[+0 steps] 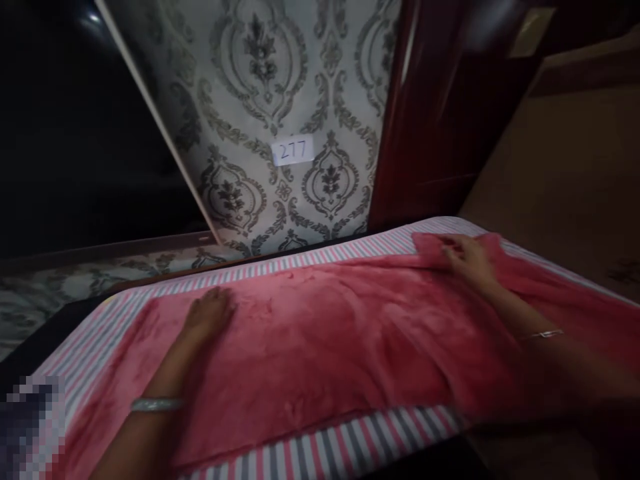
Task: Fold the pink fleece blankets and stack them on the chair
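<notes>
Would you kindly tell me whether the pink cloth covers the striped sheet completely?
No, the striped sheet shows beyond both the far and near edges of the pink cloth.

A white paper label point(293, 151) handwritten with the number "277" is fixed to gray damask wallpaper point(260, 60) patterned with dark medallions and scrolls. To its left stands a large black panel point(90, 147) with a pale edge; to its right, a glossy deep-red panel point(435, 113) rises beside a small yellowish plate point(533, 32). Below, a cover point(300, 457) striped in pink, gray and white spreads toward the wall.
</notes>
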`<state>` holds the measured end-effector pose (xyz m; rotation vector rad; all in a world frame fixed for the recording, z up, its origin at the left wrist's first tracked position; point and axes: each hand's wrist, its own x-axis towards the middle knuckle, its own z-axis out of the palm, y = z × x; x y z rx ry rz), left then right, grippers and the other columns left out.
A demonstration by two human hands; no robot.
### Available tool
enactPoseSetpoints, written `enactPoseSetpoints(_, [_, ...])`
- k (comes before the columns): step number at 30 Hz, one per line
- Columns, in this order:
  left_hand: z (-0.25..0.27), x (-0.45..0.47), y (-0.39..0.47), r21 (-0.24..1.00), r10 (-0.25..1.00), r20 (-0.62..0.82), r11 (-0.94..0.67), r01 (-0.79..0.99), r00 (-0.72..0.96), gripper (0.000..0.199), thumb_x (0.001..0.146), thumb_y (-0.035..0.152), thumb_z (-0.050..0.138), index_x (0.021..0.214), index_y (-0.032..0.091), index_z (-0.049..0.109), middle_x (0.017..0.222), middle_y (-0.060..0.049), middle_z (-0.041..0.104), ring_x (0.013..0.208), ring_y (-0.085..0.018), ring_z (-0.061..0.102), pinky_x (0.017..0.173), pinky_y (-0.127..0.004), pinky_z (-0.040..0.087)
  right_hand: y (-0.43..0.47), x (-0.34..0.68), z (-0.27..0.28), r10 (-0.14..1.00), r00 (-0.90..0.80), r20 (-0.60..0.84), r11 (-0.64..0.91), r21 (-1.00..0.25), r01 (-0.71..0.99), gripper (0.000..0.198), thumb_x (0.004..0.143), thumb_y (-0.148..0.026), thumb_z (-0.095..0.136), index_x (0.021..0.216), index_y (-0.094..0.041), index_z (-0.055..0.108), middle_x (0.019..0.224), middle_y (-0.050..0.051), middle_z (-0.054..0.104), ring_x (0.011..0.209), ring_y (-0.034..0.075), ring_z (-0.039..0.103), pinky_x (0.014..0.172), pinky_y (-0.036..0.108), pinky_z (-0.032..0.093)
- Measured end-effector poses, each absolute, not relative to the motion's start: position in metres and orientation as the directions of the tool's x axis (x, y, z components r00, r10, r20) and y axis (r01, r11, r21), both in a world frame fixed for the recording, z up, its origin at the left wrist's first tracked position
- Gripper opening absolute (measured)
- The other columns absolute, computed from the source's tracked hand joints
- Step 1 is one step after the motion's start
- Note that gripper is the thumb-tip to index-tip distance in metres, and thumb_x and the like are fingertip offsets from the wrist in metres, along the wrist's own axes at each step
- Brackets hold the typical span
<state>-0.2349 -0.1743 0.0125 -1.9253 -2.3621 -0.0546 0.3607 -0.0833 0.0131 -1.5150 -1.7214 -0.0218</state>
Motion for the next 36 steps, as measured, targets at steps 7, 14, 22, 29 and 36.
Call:
enactPoseSetpoints(7, [0.017, -0.073, -0.102, 0.074, 0.967, 0.007, -0.256, 0.964, 0.257, 0.051, 0.089, 0.021, 0.057, 0.139, 0.020, 0.057, 0.149, -0.015, 0.054, 0.135, -0.028, 0.054, 0.111, -0.038, 0.043, -0.114, 0.494, -0.007, 0.681, 0.552, 0.481, -0.132, -0.661, 0.739, 0.049, 0.083, -0.030, 0.042, 0.121, -0.012, 0.068, 0.121, 0.019, 0.069, 0.109, 0.034, 0.064, 0.097, 0.048, 0.050])
enactPoseSetpoints(14, [0.008, 0.028, -0.059, 0.148, 0.930, 0.156, -0.354, 0.923, 0.332, 0.051, 0.098, 0.026, 0.042, 0.147, 0.014, 0.048, 0.154, -0.019, 0.049, 0.144, -0.029, 0.044, 0.119, -0.048, 0.034, -0.093, 0.541, -0.021, 0.705, 0.581, 0.407, -0.238, -0.635, 0.735, 0.055, 0.084, -0.023, 0.039, 0.130, -0.007, 0.065, 0.126, 0.022, 0.067, 0.115, 0.031, 0.064, 0.099, 0.043, 0.049])
enactPoseSetpoints(22, [-0.012, 0.114, -0.031, 0.200, 0.845, 0.203, -0.531, 0.824, 0.495, 0.057, 0.094, 0.034, 0.053, 0.149, 0.020, 0.045, 0.149, -0.014, 0.054, 0.139, -0.029, 0.048, 0.119, -0.053, 0.029, -0.029, 0.562, -0.028, 0.884, 0.415, 0.214, -0.257, -0.520, 0.815, 0.043, 0.096, -0.034, 0.045, 0.125, -0.016, 0.070, 0.122, 0.013, 0.073, 0.113, 0.026, 0.067, 0.093, 0.033, 0.052])
enactPoseSetpoints(29, [-0.028, 0.123, -0.027, 0.127, 0.836, 0.349, -0.489, 0.863, 0.423, 0.028, 0.094, 0.027, 0.049, 0.113, 0.019, 0.068, 0.102, -0.012, 0.069, 0.105, -0.030, 0.064, 0.092, -0.043, 0.048, -0.016, 0.566, -0.033, 0.906, 0.421, 0.055, -0.377, -0.352, 0.857, 0.057, 0.087, -0.057, 0.063, 0.128, -0.018, 0.067, 0.139, 0.021, 0.061, 0.127, 0.038, 0.056, 0.098, 0.052, 0.048])
enactPoseSetpoints(36, [-0.024, 0.119, -0.029, 0.128, 0.798, 0.402, -0.534, 0.836, 0.449, 0.023, 0.090, 0.018, 0.043, 0.096, 0.022, 0.065, 0.100, -0.011, 0.069, 0.101, -0.028, 0.063, 0.089, -0.042, 0.048, -0.038, 0.573, -0.021, 0.865, 0.500, -0.053, -0.490, -0.310, 0.815, 0.044, 0.087, -0.052, 0.066, 0.113, -0.016, 0.072, 0.123, 0.022, 0.068, 0.116, 0.037, 0.064, 0.090, 0.047, 0.052])
